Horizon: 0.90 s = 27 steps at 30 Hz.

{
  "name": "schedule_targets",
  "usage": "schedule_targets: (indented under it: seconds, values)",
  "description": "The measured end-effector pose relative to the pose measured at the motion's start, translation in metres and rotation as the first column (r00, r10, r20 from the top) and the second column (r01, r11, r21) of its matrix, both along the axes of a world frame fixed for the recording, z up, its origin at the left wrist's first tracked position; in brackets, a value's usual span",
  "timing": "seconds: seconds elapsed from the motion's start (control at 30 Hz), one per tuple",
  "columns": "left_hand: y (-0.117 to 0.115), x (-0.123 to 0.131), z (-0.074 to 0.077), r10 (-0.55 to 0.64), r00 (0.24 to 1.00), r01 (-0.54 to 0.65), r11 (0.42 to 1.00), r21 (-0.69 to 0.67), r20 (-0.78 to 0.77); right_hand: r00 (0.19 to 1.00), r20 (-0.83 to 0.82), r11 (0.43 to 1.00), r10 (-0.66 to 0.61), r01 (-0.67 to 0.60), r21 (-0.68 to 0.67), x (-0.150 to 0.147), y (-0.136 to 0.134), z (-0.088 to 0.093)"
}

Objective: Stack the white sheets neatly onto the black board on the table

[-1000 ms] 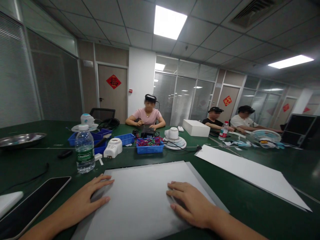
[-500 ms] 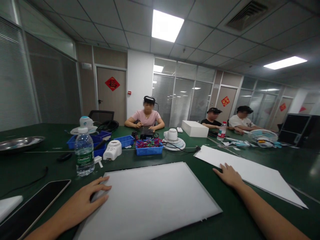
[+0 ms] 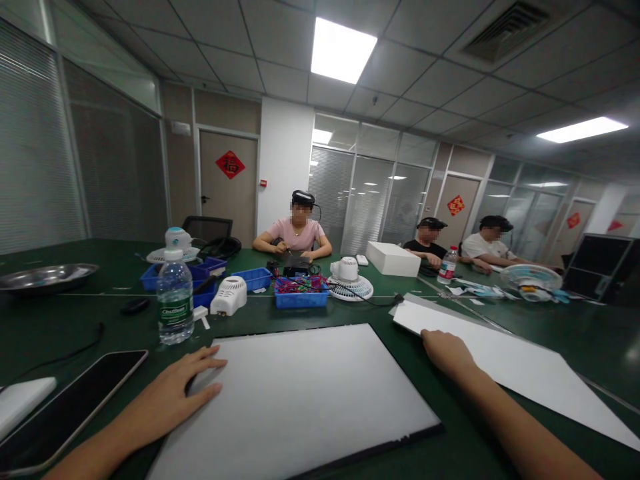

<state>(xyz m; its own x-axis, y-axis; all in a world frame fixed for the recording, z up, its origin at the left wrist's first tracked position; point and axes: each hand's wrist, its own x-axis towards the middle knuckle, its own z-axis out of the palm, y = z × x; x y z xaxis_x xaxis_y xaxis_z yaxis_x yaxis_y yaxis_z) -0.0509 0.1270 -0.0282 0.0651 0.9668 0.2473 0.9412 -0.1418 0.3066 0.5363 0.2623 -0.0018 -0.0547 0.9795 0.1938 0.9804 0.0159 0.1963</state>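
A large pale grey-white panel (image 3: 295, 393) with dark edges lies flat in front of me. My left hand (image 3: 183, 387) rests on its left side, fingers spread. To the right, my right hand (image 3: 450, 353) is closed on the near edge of a white sheet (image 3: 520, 353), its fingertips hidden beneath the edge. The sheet's near edge looks slightly raised, and a greyish sheet (image 3: 463, 303) shows under its far side.
Beyond the panel stand a water bottle (image 3: 175, 300), a white plastic housing (image 3: 229, 296), a blue tray of wires (image 3: 301, 299) and a fan part (image 3: 349, 280). A phone (image 3: 70, 407) lies at left. Several people sit across the table (image 3: 270, 320).
My right hand has gone from lying flat on the white sheet to gripping its near edge. The sheet has shifted slightly, exposing the greyish one below. My left hand stays on the panel.
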Motion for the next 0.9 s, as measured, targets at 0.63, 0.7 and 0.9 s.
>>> schedule_targets:
  seconds: [0.63, 0.7, 0.9]
  values:
    - [0.001, -0.003, -0.003, 0.046, 0.999, -0.046, 0.999, 0.0, 0.024, 0.334, -0.246, 0.384, 0.91, -0.904, 0.191, -0.178, -0.139, -0.001]
    - [0.003, -0.004, -0.006, 0.046, 0.999, -0.046, 0.999, -0.009, 0.022, 0.27, -0.269, 0.329, 0.924, -0.923, 0.202, -0.173, -0.138, 0.006]
    - [0.009, -0.008, -0.017, 0.027, 0.999, -0.027, 1.0, 0.002, 0.018, 0.706, -0.162, 0.723, 0.689, -0.656, 0.216, -0.141, -0.1, 0.005]
